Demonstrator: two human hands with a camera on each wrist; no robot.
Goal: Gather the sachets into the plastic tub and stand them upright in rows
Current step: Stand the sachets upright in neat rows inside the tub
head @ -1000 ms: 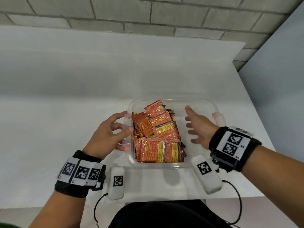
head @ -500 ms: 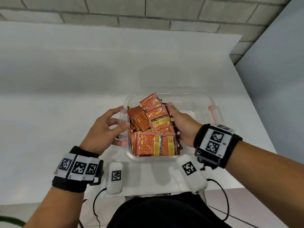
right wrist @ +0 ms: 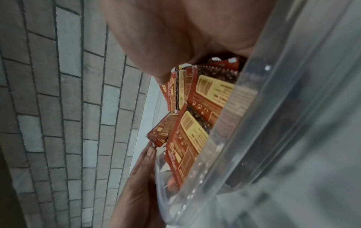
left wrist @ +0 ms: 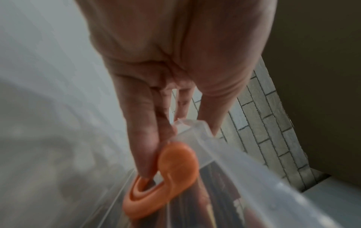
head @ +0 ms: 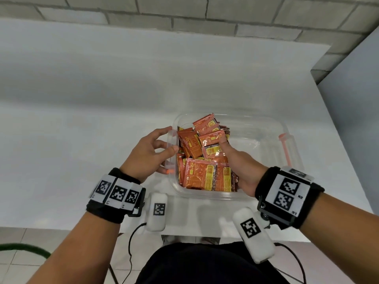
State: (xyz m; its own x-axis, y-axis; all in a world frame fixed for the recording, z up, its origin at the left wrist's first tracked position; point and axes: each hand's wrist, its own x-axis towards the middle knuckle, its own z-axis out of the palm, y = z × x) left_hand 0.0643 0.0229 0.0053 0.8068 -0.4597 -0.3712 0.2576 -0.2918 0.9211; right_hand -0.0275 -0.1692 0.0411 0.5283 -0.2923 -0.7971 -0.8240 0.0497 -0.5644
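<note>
A clear plastic tub (head: pixel 266 120) with orange latches sits near the table's front edge. Several orange-red sachets (head: pixel 202 178) fill its left half, some leaning, some flat on top; its right half is bare. My left hand (head: pixel 151 152) holds the tub's left wall, thumb on the rim and fingers (left wrist: pixel 144 138) outside against the orange latch (left wrist: pixel 175 162). My right hand (head: pixel 240 165) is inside the tub at the pile's right side. Its thumb lies over the top sachets (right wrist: pixel 195 138) and its fingers are hidden behind them.
The white table (head: pixel 102 119) stretches left and back to a brick wall (head: pixel 184 13). The tub's right latch (head: pixel 286 148) sticks out toward the table's right edge, where a grey panel (head: pixel 352 99) stands. The table's front edge runs just below my wrists.
My right hand has moved left from the tub's bare half onto the sachet pile and closed on it. The left hand has stayed on the tub's left wall.
</note>
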